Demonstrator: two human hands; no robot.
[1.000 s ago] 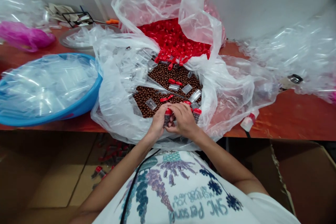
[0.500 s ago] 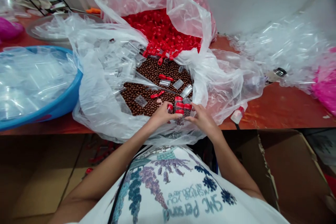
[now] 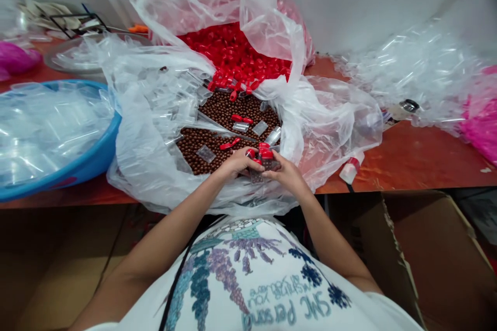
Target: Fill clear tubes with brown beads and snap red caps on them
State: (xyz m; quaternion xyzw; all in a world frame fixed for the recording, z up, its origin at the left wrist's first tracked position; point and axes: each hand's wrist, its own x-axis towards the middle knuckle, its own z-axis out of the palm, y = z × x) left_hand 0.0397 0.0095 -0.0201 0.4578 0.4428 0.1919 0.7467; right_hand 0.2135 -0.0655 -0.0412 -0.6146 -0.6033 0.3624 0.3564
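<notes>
My left hand (image 3: 236, 162) and my right hand (image 3: 286, 172) meet at the near edge of a clear plastic bag (image 3: 147, 129), both closed around a small cluster of red-capped tubes (image 3: 262, 158) filled with brown beads. Just beyond my hands lies a heap of brown beads (image 3: 229, 119) with a few clear empty tubes (image 3: 241, 126) and loose red caps (image 3: 230, 144) scattered on it. Behind it, a second bag holds a pile of red caps (image 3: 233, 57).
A blue basin (image 3: 77, 168) full of clear plastic sits at the left on the red-brown table (image 3: 419, 158). One capped tube (image 3: 350, 168) lies right of the bag. Crumpled clear plastic (image 3: 419, 72) and pink plastic (image 3: 481, 124) fill the right. Cardboard boxes (image 3: 427, 248) stand below the table edge.
One second ago both hands pressed on a single tube; now they gather several capped tubes together. The view has shifted slightly right.
</notes>
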